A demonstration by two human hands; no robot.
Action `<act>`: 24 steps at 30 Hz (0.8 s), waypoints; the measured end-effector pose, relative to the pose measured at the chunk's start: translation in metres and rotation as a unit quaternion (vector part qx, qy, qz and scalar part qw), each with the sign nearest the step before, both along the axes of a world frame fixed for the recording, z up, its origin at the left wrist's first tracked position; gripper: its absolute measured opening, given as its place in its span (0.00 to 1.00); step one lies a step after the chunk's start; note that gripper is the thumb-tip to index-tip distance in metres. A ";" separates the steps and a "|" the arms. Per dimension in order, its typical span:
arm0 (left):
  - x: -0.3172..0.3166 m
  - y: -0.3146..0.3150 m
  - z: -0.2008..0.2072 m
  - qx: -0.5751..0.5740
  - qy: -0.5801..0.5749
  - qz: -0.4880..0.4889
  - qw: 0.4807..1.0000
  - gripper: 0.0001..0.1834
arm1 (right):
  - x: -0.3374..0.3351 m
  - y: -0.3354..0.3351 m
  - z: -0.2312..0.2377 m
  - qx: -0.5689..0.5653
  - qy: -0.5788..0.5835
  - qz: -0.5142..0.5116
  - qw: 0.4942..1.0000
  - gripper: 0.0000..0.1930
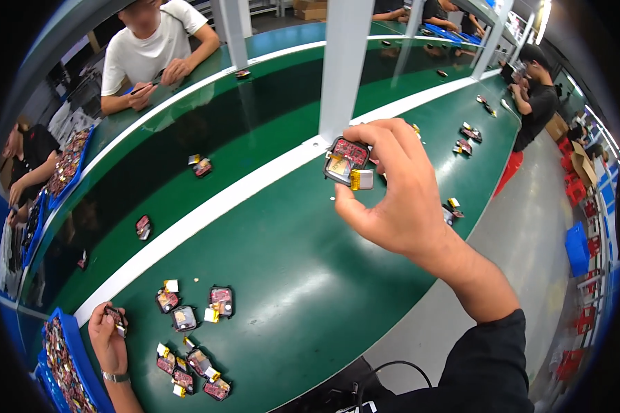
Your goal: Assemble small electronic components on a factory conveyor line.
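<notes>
My right hand point(399, 186), raised above the green table, pinches a small black electronic device casing point(346, 160) between thumb and fingers. Inside the casing sits a red circuit board, and a silver battery point(362, 179) with yellow tape hangs at its lower side. Far to the left, my left hand point(108, 344), with a metal band on the wrist, has its fingers closed on a similar device casing point(116, 321). Several more opened casings point(220, 301) with boards and batteries lie loosely grouped on the table to the right of that hand.
A blue bin point(60, 323) full of small parts stands at the lower left. A white strip point(207, 211) divides the green table point(289, 303) from a dark belt carrying scattered devices point(200, 166). A grey post point(342, 69) rises behind my right hand. Co-workers sit across and to the right.
</notes>
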State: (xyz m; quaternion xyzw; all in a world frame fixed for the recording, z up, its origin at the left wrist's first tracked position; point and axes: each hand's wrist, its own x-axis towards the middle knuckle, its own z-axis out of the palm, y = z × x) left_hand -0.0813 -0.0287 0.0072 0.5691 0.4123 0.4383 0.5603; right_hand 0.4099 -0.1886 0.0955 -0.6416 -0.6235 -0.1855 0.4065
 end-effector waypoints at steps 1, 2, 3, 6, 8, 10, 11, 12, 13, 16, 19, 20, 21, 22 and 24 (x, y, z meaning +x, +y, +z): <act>-0.001 -0.002 0.002 0.006 -0.012 0.006 1.000 0.18 | -0.002 0.006 -0.002 -0.011 0.025 0.021 0.999 0.21; 0.004 -0.003 0.004 -0.005 -0.022 0.014 1.000 0.17 | 0.000 0.018 -0.011 -0.023 0.027 0.018 0.999 0.20; 0.011 -0.001 0.004 -0.013 -0.028 0.010 0.999 0.17 | 0.008 0.034 -0.021 -0.040 0.023 0.015 0.999 0.19; 0.026 0.008 0.003 -0.040 -0.028 -0.014 0.999 0.16 | 0.025 0.085 -0.045 -0.106 0.057 -0.019 0.992 0.20; 0.025 0.010 0.004 -0.035 -0.032 -0.006 0.999 0.15 | 0.032 0.128 -0.066 -0.077 0.033 0.009 0.996 0.20; 0.033 0.007 0.008 -0.053 -0.018 -0.013 0.998 0.14 | 0.033 0.161 -0.078 -0.105 0.032 -0.002 0.994 0.20; 0.037 0.007 0.008 -0.045 -0.046 -0.014 0.998 0.14 | 0.035 0.173 -0.085 -0.103 0.027 0.001 0.994 0.20; 0.037 0.006 0.009 -0.042 -0.048 -0.008 0.998 0.14 | 0.031 0.185 -0.089 -0.105 0.037 0.019 0.994 0.20; 0.038 0.006 0.010 -0.034 -0.047 -0.016 0.998 0.14 | 0.031 0.192 -0.094 -0.107 0.046 0.035 0.993 0.20; 0.035 0.003 0.007 -0.027 -0.035 -0.003 0.999 0.14 | -0.004 0.190 -0.086 -0.068 0.089 0.148 0.983 0.21; 0.029 -0.004 0.010 -0.034 -0.012 -0.010 0.999 0.13 | -0.088 0.149 -0.054 -0.016 0.101 0.274 0.956 0.19; 0.033 -0.002 0.010 -0.029 -0.007 -0.020 0.999 0.14 | -0.104 0.131 -0.046 -0.004 0.073 0.308 0.949 0.19; 0.034 -0.001 0.010 -0.035 0.004 -0.028 0.999 0.14 | -0.120 0.114 -0.039 0.004 0.042 0.301 0.953 0.20; 0.033 0.000 0.009 -0.040 0.015 -0.042 0.998 0.14 | -0.130 0.105 -0.039 0.044 0.019 0.299 0.953 0.22; 0.033 0.000 0.010 -0.041 0.021 -0.050 0.998 0.14 | -0.138 0.093 -0.037 0.059 -0.001 0.312 0.948 0.24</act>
